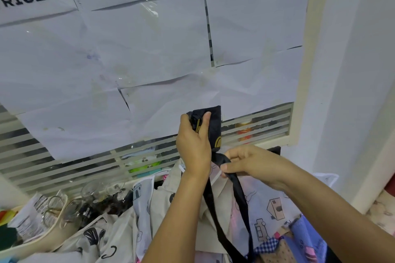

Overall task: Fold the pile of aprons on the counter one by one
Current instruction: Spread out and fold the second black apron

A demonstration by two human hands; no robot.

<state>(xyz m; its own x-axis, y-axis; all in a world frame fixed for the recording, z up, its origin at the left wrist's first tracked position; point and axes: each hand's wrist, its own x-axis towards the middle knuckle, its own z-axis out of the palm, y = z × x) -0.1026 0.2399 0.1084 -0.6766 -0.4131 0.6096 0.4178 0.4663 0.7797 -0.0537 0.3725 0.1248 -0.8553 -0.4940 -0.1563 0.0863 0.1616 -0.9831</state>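
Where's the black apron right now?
Head view, centre: the black apron is held up before the papered window, bundled top gripped by the left hand, its straps pinched by the right hand below, above the apron pile.

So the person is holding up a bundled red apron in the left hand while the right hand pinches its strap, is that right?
Not quite: the apron is black, not red. The head view shows the left hand gripping the bundled black apron, held up above the pile of aprons, while the right hand pinches its strap.
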